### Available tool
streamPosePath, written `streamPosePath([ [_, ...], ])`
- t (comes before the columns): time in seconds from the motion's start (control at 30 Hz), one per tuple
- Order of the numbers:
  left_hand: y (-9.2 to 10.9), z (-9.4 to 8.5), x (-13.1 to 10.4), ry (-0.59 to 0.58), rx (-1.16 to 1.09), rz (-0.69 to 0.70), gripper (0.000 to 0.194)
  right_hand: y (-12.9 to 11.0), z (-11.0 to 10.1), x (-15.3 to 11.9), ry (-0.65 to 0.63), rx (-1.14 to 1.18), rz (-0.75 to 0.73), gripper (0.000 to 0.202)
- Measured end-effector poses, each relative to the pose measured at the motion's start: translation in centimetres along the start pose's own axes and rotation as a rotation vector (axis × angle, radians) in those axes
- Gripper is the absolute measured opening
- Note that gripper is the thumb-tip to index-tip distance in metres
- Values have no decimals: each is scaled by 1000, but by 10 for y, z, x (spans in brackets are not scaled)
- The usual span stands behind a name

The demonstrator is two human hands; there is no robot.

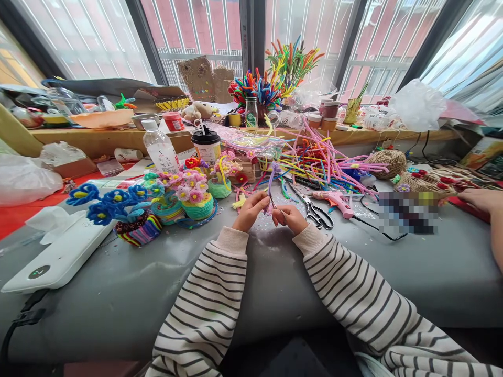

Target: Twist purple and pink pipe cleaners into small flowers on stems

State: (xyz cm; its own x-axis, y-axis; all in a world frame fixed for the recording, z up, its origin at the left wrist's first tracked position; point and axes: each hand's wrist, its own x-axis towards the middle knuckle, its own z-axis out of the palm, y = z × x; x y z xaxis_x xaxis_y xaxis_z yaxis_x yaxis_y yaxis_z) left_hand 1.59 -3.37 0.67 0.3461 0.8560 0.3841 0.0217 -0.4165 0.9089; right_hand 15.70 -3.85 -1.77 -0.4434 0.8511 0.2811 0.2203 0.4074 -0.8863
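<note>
In the middle of the head view, my left hand [251, 212] pinches the stem of a purple pipe-cleaner flower [272, 180], its head pointing up and away from me. My right hand [290, 218] is closed just beside it, fingertips almost meeting the left ones. A thin dark piece shows between the hands, too small to name. To the right lie black-handled scissors [319, 215] and a pink glue gun [337, 203]. Pink pipe-cleaner flowers [192, 188] in a turquoise pot [199, 210] and blue flowers [118, 198] in a striped pot [139, 230] stand to the left.
Loose pipe cleaners [330, 162] heap behind my hands. A lidded cup [206, 149] and a plastic bottle [159, 149] stand back left. A white power bank [58, 262] lies at left, a twine ball [389, 163] at right. Another person's hand [481, 201] rests at the right edge.
</note>
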Motion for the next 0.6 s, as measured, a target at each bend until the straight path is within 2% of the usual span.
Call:
streamPosePath([
  [0.4,-1,1,1,71,51,20,23,-7,6,-2,129,-50,10,48],
  [0.5,-1,2,1,82,53,21,23,-5,6,-1,83,-9,18,49],
  [0.6,-1,1,1,37,35,18,23,-3,4,0,-27,67,33,53],
])
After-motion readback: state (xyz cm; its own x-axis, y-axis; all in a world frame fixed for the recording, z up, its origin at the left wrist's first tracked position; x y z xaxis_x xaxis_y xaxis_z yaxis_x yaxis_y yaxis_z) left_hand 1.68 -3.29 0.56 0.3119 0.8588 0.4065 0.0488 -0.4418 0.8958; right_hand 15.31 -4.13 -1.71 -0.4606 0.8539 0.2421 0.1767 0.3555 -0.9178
